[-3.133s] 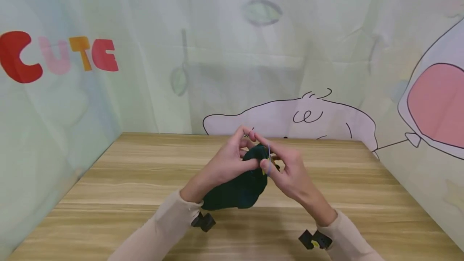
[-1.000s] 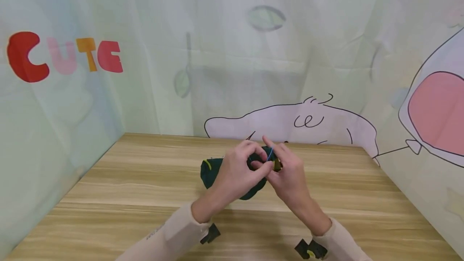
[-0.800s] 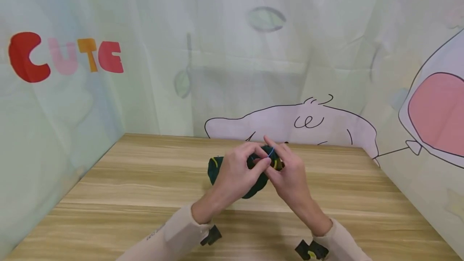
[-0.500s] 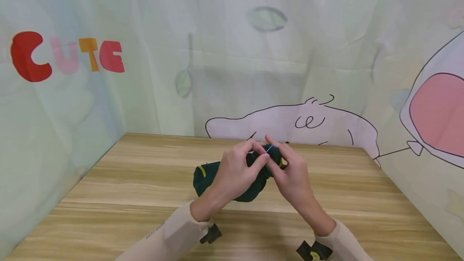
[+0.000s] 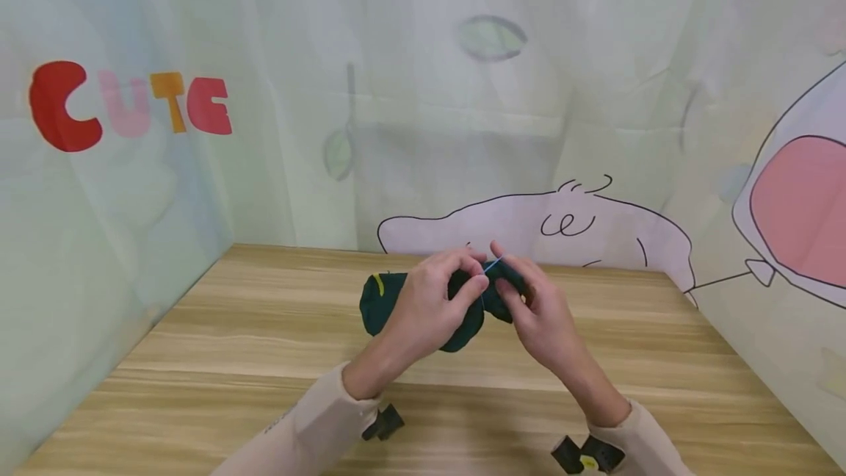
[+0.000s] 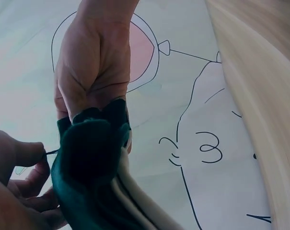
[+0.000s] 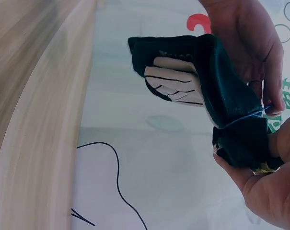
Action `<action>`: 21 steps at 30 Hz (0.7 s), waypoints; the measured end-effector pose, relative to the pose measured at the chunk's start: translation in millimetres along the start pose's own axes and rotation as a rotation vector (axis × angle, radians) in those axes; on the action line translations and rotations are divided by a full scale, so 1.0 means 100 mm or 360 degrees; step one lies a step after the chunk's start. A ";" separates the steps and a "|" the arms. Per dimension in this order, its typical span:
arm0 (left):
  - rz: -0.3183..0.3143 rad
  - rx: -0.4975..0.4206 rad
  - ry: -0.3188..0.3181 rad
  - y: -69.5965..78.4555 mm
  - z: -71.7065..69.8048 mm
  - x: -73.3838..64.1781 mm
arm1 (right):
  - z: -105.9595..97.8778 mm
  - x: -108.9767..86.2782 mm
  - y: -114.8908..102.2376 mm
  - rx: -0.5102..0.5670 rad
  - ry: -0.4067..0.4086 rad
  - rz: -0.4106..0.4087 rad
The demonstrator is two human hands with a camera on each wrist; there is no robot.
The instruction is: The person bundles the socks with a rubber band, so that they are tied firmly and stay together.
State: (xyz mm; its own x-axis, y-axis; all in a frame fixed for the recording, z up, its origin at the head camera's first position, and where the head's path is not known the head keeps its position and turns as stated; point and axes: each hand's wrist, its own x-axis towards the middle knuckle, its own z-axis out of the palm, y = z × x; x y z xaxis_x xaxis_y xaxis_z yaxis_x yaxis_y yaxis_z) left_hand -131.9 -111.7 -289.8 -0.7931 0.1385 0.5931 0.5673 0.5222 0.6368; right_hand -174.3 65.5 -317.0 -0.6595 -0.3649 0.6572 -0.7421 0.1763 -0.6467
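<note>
A dark green fabric bundle (image 5: 385, 308) with a yellow mark is held above the table between both hands. Its cream, dark-lined part (image 7: 176, 82) shows in the right wrist view; I cannot tell what kind of garment it is. A thin blue band (image 7: 245, 116) crosses the bundle near its end. My left hand (image 5: 428, 307) pinches this band between thumb and forefinger and pulls it away from the cloth. My right hand (image 5: 545, 318) grips the bundle's right end, thumb on the near side. Part of the bundle is hidden behind my left hand.
The wood-grain table (image 5: 264, 358) lies below both hands. A printed cloth backdrop (image 5: 423, 131) with cartoon drawings hangs behind and along the sides. Black wrist cameras (image 5: 383, 423) sit under both sleeves.
The band ran by my right fingers at first; now my left hand pinches it. My right hand has moved slightly right with the bundle's end, and the bundle's left end has swung about.
</note>
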 end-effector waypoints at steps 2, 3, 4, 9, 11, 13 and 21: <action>-0.0026 -0.0017 -0.0006 0.00 -0.01 0.00 | 0.00 0.00 0.01 -0.0010 -0.0016 0.0004; -0.0039 -0.0024 -0.0004 0.00 -0.01 0.01 | 0.00 0.00 0.01 -0.0009 -0.0024 0.0002; -0.0051 -0.0029 0.0002 -0.01 -0.02 0.01 | 0.00 -0.01 0.01 -0.0004 -0.0032 -0.0002; -0.0111 -0.0030 -0.0002 -0.03 -0.03 0.02 | 0.00 -0.02 0.03 0.0029 -0.0076 -0.0035; -0.0134 -0.0030 -0.0008 -0.04 -0.04 0.02 | 0.00 -0.02 0.04 0.0015 -0.0069 -0.0050; -0.0142 -0.0035 0.0001 -0.04 -0.06 0.03 | 0.01 -0.03 0.05 -0.0031 -0.0050 -0.0071; -0.0141 -0.0038 0.0103 -0.06 -0.09 0.04 | 0.01 -0.03 0.07 -0.0093 -0.0029 -0.0114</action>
State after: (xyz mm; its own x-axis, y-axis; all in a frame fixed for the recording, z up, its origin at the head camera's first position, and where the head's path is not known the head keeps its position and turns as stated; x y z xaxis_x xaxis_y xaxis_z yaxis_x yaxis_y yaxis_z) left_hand -136.6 -122.0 -286.7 -0.8250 0.0374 0.5640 0.5012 0.5097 0.6993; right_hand -177.3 66.6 -324.3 -0.6026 -0.3951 0.6933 -0.7933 0.2018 -0.5745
